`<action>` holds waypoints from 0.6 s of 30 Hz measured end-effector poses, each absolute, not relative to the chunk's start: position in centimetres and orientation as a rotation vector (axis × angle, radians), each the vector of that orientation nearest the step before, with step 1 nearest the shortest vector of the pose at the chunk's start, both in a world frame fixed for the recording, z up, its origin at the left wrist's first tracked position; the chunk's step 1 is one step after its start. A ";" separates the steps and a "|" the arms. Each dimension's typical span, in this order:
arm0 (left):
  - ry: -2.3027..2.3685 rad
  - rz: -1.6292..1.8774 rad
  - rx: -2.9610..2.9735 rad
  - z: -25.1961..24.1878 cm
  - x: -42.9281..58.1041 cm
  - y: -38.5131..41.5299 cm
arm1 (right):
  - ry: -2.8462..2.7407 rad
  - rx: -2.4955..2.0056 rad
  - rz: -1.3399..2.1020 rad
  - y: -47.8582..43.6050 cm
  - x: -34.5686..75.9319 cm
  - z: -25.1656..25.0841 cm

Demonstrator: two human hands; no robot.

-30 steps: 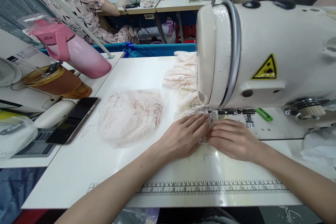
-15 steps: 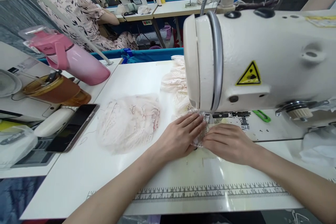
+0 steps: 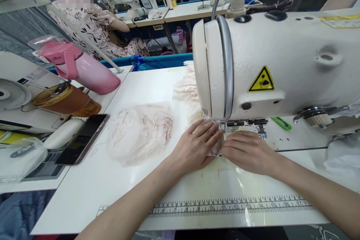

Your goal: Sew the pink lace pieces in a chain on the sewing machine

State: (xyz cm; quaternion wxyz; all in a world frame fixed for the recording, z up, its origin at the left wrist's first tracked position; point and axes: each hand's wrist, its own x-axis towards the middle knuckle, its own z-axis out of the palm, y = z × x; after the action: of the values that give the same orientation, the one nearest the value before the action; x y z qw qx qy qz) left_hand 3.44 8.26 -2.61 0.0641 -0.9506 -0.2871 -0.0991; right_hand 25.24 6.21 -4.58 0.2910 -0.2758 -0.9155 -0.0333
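Observation:
A thin, pale piece of lace-like fabric (image 3: 216, 147) lies under the head of a white sewing machine (image 3: 295, 56). My left hand (image 3: 194, 144) presses on it from the left, fingers close together and thumb tucked low near the fabric's front edge. From the right, my right hand (image 3: 247, 153) pinches the same piece, its fingers bunched. The fingertips of both hands nearly meet in front of the needle area, which the machine head and my fingers partly hide. Behind the machine head, gathered cream fabric (image 3: 187, 86) trails off.
Left of my hands sits a pile of sheer pale fabric (image 3: 142, 135). Further left are a phone (image 3: 83, 140), an amber cup (image 3: 66, 99) and a pink bottle (image 3: 90, 71). A green thread snipper (image 3: 282, 123) lies right of the needle. A printed ruler (image 3: 225, 208) crosses the front edge.
The view has shifted slightly, so surroundings on the left appear further right. Both hands stay at the fabric with almost the same hold.

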 end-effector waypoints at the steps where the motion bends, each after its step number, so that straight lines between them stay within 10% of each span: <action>1: -0.878 -0.299 -2.865 -2.6 3.5 8.2 | -2.439 -0.754 -0.084 6.2 25.3 -4.5; 18: -0.947 -0.313 -2.804 -2.6 4.5 7.8 | -2.382 -0.761 -0.248 7.1 25.7 -2.8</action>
State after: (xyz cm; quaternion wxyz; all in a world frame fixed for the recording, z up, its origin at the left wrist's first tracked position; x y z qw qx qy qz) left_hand 4.50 7.80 -2.60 0.0824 -0.9389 -0.3172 -0.1047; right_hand 25.72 7.13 -2.85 0.3091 -0.2878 -0.9015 -0.0938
